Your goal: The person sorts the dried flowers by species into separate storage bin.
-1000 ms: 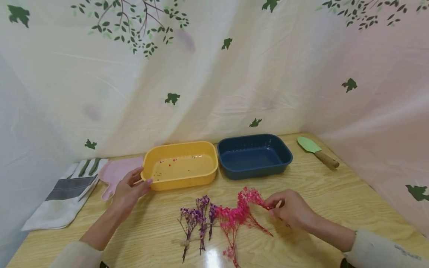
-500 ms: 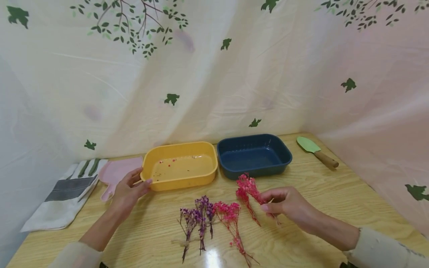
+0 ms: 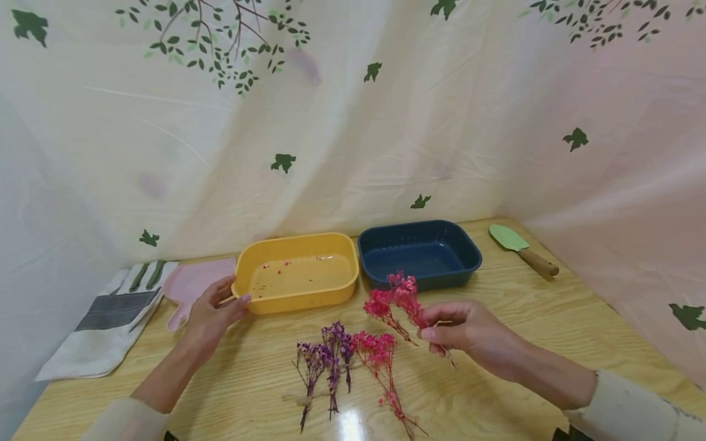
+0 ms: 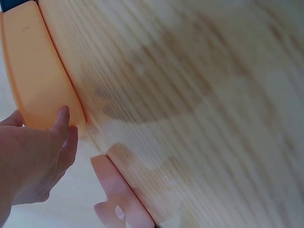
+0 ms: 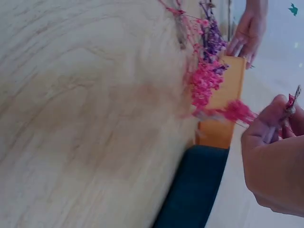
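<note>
My right hand [image 3: 474,337] pinches the stem of a pink dried flower sprig [image 3: 407,294] between thumb and fingers, above the table in front of the blue tray. A second pink sprig [image 3: 379,303] hangs beside the held one, its head against it. Left of this hand lie another pink sprig [image 3: 375,349] and several purple dried flower sprigs [image 3: 311,361]. My left hand [image 3: 212,315] holds the left end of the yellow tray [image 3: 300,301], thumb at the front corner and fingers on the end wall. In the left wrist view, the fingers straddle that corner of the tray.
The blue tray [image 3: 425,285] stands right of the yellow one. Small red and dark bits lie inside the yellow tray. A green trowel [image 3: 521,248] is at far right. A pink dustpan-shaped piece [image 3: 198,278] and white-grey gloves [image 3: 116,312] lie at left, before a fabric backdrop [image 3: 342,122].
My right hand has raised the pink sprig off the flowers and moved slightly left and away from me. The second pink sprig came along and swung left. The left hand stays put.
</note>
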Available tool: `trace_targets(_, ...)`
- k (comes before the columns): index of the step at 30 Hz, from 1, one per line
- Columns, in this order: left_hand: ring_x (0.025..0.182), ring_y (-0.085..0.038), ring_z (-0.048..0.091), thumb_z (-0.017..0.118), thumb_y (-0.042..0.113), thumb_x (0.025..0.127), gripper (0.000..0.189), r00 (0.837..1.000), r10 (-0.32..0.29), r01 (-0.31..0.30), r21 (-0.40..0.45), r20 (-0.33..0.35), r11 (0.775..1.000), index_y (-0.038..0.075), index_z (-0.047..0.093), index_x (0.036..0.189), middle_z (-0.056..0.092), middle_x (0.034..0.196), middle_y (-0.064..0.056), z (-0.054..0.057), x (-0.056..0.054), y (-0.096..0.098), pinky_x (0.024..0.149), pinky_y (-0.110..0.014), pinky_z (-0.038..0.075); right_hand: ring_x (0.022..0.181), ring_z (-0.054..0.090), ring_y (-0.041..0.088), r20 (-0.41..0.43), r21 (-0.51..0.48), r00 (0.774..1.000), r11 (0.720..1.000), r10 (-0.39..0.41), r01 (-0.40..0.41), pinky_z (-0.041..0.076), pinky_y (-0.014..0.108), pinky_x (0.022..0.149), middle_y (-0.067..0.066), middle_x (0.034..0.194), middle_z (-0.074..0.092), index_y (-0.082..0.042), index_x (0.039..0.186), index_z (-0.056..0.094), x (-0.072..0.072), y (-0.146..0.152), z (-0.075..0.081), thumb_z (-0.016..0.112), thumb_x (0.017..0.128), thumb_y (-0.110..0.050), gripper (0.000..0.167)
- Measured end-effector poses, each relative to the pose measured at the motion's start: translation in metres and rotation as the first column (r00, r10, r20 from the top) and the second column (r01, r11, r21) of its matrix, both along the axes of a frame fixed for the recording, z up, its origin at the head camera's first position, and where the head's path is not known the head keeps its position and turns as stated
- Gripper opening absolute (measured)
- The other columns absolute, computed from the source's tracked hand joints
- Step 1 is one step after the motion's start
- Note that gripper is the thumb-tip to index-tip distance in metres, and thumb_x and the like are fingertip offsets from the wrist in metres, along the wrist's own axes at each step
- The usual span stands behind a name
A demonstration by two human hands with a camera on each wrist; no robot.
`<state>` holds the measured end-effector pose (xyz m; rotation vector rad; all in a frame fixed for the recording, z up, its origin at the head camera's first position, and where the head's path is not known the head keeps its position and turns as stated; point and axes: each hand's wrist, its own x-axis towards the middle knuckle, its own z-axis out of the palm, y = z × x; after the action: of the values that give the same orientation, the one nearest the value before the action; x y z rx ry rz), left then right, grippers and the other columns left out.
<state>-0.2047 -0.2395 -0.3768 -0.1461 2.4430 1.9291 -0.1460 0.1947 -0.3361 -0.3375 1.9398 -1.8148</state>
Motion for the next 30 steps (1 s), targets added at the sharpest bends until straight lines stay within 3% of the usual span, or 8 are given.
trace_targets(6,0.106,-0.007,0.056,0.064,0.02,0.094,0.074,1.0,0.004,-0.004,0.016,-0.005,1.0,0.004,0.021,0.152,0.033,0.147,-0.026,0.001,0.0,0.001,0.093,-0.031,0.051,0.065,0.055,0.011,0.147,0.064,0.982,0.99,0.115,-0.125,0.044,0.019,0.053,0.001,0.079,0.061,0.01,0.111,0.063,0.006,0.003,-0.02,0.065,0.091,-0.009,0.028)
trace_targets(10,0.102,-0.003,0.056,0.063,0.018,0.094,0.074,1.0,0.007,-0.007,0.027,-0.007,1.0,0.003,0.02,0.152,0.032,0.147,-0.027,0.001,0.0,0.001,0.092,-0.03,0.051,0.064,0.056,0.008,0.192,-0.011,0.957,0.975,0.218,-0.22,0.045,0.016,0.052,0.001,0.082,0.064,0.014,0.113,0.06,0.01,0.003,-0.031,0.064,0.092,-0.006,0.03)
trace_targets(14,0.107,-0.008,0.055,0.063,0.019,0.094,0.074,1.0,0.006,-0.006,0.017,0.003,1.0,0.004,0.02,0.152,0.032,0.147,-0.026,0.001,0.001,0.001,0.092,-0.03,0.051,0.069,0.058,0.009,0.164,-0.09,0.943,0.957,0.288,-0.276,0.049,0.018,0.059,0.002,0.091,0.065,0.013,0.113,0.059,0.008,0.002,-0.026,0.063,0.092,-0.008,0.029)
trace_targets(19,0.11,-0.012,0.055,0.063,0.02,0.094,0.074,1.0,0.004,-0.004,0.008,0.012,1.0,0.004,0.02,0.152,0.032,0.147,-0.026,0.001,0.001,0.001,0.093,-0.032,0.05,0.075,0.057,0.012,0.089,-0.131,0.956,0.955,0.28,-0.268,0.051,0.022,0.067,0.003,0.096,0.062,-0.001,0.111,0.065,0.004,0.002,-0.007,0.059,0.095,-0.007,0.018)
trace_targets(25,0.109,-0.011,0.055,0.064,0.02,0.094,0.074,1.0,0.014,-0.014,0.015,0.01,1.0,0.005,0.021,0.152,0.033,0.147,-0.026,0.0,0.0,0.002,0.093,-0.032,0.05,0.079,0.057,0.011,0.025,-0.214,0.953,0.933,0.303,-0.291,0.051,0.022,0.071,0.005,0.104,0.064,-0.007,0.113,0.066,0.002,0.003,0.005,0.052,0.098,-0.004,0.02)
trace_targets(28,0.113,-0.015,0.054,0.064,0.02,0.093,0.074,1.0,0.016,-0.016,0.013,0.013,1.0,0.005,0.021,0.152,0.032,0.148,-0.025,0.001,-0.001,0.001,0.094,-0.032,0.049,0.079,0.057,0.011,0.042,-0.218,0.956,0.937,0.29,-0.274,0.051,0.022,0.071,0.006,0.104,0.064,-0.004,0.114,0.065,0.002,0.001,0.005,0.054,0.097,-0.004,0.02)
trace_targets(30,0.115,-0.018,0.053,0.064,0.021,0.094,0.075,1.0,0.019,-0.019,0.004,0.02,1.0,0.006,0.021,0.152,0.032,0.148,-0.024,0.001,0.0,0.001,0.094,-0.032,0.049,0.077,0.057,0.011,0.079,-0.16,0.961,0.955,0.265,-0.251,0.051,0.02,0.067,0.005,0.1,0.064,0.0,0.113,0.065,0.003,-0.001,0.001,0.057,0.096,-0.007,0.02)
